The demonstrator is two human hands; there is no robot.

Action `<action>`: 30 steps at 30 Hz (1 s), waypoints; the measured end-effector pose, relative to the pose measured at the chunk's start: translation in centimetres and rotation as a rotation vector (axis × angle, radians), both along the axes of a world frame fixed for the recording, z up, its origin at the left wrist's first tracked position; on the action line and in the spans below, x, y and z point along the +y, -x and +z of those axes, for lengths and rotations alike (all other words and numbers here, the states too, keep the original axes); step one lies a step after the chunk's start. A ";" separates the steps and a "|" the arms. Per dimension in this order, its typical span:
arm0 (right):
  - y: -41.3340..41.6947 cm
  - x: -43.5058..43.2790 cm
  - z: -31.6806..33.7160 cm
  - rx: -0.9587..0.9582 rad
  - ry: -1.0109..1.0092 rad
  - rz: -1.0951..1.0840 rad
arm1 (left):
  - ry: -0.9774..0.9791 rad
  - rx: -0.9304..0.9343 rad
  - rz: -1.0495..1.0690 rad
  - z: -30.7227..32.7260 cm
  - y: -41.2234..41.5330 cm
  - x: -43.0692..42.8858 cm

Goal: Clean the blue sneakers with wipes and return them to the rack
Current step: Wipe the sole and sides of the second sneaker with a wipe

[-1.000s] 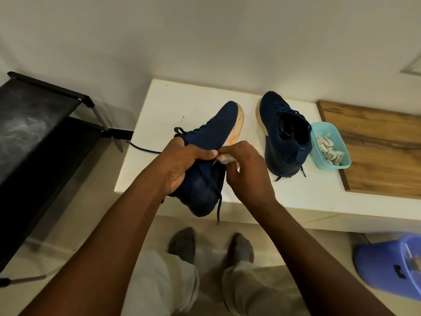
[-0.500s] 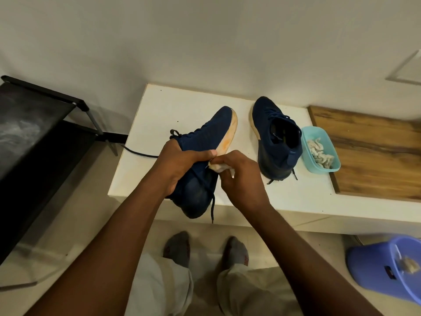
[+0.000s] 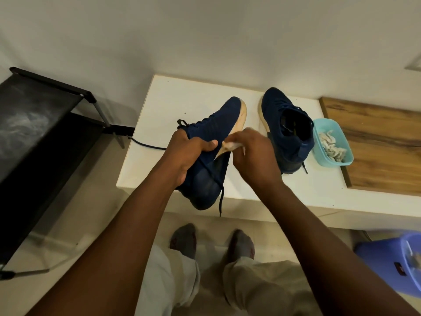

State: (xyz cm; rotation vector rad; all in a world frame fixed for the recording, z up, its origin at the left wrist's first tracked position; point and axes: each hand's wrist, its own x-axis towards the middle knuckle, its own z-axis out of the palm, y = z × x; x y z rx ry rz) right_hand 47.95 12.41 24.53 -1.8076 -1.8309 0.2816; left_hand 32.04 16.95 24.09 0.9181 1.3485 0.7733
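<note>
My left hand [image 3: 185, 153] grips a dark blue sneaker [image 3: 210, 124] around its middle, holding it tilted on its side above the front of the white bench [image 3: 164, 103], pale sole turned right. My right hand [image 3: 252, 156] pinches a crumpled white wipe [image 3: 231, 145] against that sole's edge. The second blue sneaker [image 3: 286, 126] stands upright on the bench, just right of my hands. A dark lace dangles from the held shoe's heel.
A light blue tub [image 3: 331, 142] with used wipes sits beside the standing sneaker, next to a wooden board [image 3: 376, 142]. The black shoe rack [image 3: 34, 133] stands at the left. A purple bin [image 3: 391, 263] is on the floor, lower right. My socked feet are below.
My right hand has slid the wipe a little further along the sole toward the toe. The left hand keeps its grip on the sneaker; the view shifted slightly.
</note>
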 end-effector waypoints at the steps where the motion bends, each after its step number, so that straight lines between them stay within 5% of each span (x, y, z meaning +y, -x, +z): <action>1: -0.2 0.4 -0.1 -0.025 -0.027 -0.049 | 0.003 0.005 -0.003 -0.1 -0.1 0.0; 6: 1.2 -1.3 0.1 0.044 0.089 -0.038 | 0.014 0.002 0.008 -0.1 0.1 -0.2; 11: 1.6 -3.7 2.1 0.119 0.316 0.269 | 0.051 -0.020 0.020 0.0 0.4 0.0; 19: 0.9 -0.5 0.4 0.082 0.027 -0.037 | 0.058 -0.026 0.018 -0.3 0.4 0.2; 26: 3.7 -5.3 1.4 0.164 0.126 0.196 | 0.093 -0.022 0.028 -0.2 0.7 0.3; 30: 1.1 -1.0 0.2 0.094 0.006 -0.008 | 0.078 -0.013 0.024 -0.2 0.4 0.3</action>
